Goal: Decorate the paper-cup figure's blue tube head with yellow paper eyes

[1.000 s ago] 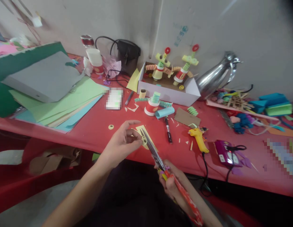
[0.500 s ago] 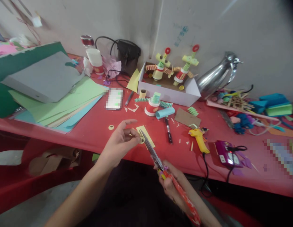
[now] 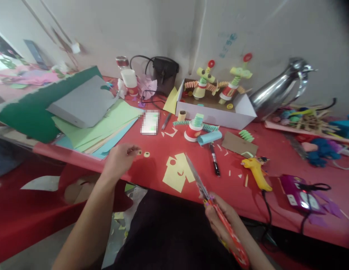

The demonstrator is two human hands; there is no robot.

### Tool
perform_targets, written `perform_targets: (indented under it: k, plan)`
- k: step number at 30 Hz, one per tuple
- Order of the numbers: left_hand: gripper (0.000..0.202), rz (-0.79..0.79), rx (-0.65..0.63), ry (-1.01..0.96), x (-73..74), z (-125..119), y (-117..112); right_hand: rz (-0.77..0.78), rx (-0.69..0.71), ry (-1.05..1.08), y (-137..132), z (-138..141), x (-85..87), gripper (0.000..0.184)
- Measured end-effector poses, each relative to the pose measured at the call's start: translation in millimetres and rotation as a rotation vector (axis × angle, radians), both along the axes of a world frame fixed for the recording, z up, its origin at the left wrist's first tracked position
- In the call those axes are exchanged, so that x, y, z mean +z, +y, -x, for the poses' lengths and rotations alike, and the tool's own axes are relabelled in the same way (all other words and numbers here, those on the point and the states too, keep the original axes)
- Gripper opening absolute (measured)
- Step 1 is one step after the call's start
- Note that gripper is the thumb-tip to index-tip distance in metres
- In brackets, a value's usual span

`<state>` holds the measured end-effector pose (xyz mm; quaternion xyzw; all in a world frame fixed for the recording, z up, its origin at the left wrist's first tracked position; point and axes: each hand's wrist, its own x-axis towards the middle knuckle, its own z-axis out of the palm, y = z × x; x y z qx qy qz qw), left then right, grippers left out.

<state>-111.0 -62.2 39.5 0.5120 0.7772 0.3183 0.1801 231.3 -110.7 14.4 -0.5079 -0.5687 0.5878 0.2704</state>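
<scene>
Along grey wall, red table; left hand pinching paper disc, right hand gripping scissors.

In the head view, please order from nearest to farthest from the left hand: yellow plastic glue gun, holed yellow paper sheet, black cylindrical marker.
1. Holed yellow paper sheet, right of the left hand.
2. Black cylindrical marker, right of the sheet.
3. Yellow plastic glue gun, farther right.
</scene>
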Motion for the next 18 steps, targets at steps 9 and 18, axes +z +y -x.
perform_targets:
  k: [9,18]
  plan:
    - [0.029,-0.206,-0.074,0.21,-38.4,18,41,-0.161,-0.09,-0.214,5,6,-8.9,0.05]
    - [0.045,-0.183,-0.028,0.525,-41.0,16,63,-0.137,-0.136,-0.15,4,8,-14.4,0.048]
